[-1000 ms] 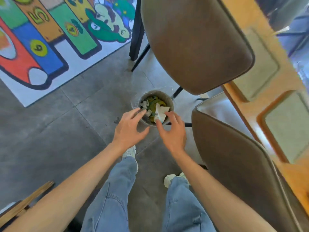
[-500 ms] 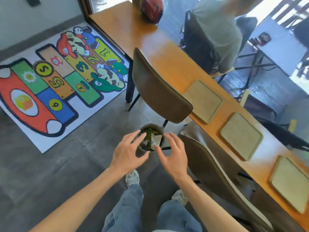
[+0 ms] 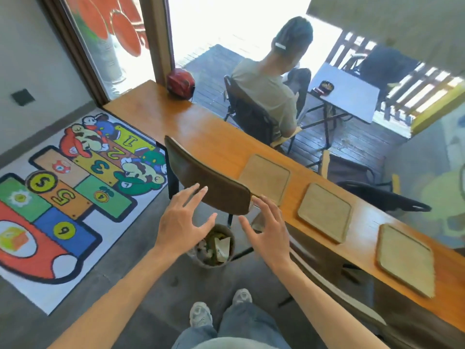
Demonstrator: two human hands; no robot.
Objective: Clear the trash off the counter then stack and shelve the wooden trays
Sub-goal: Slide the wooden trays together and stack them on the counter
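Your left hand point(image 3: 182, 219) and right hand point(image 3: 268, 231) hang spread and empty above the trash bin point(image 3: 214, 245), which stands on the floor between them. Just behind the bin is a chair point(image 3: 208, 186), pushed up to the counter point(image 3: 201, 137). On the counter to your right, three wooden trays point(image 3: 324, 212) lie in a row, apart. Left of the bin a play mat point(image 3: 63, 197) lies on the floor.

Both hands, left hand point(image 3: 181, 221) and right hand point(image 3: 267, 229), are held empty with fingers spread above a trash bin point(image 3: 213, 246) on the floor; three wooden trays point(image 3: 324, 212) are laid along the counter point(image 3: 201, 132)
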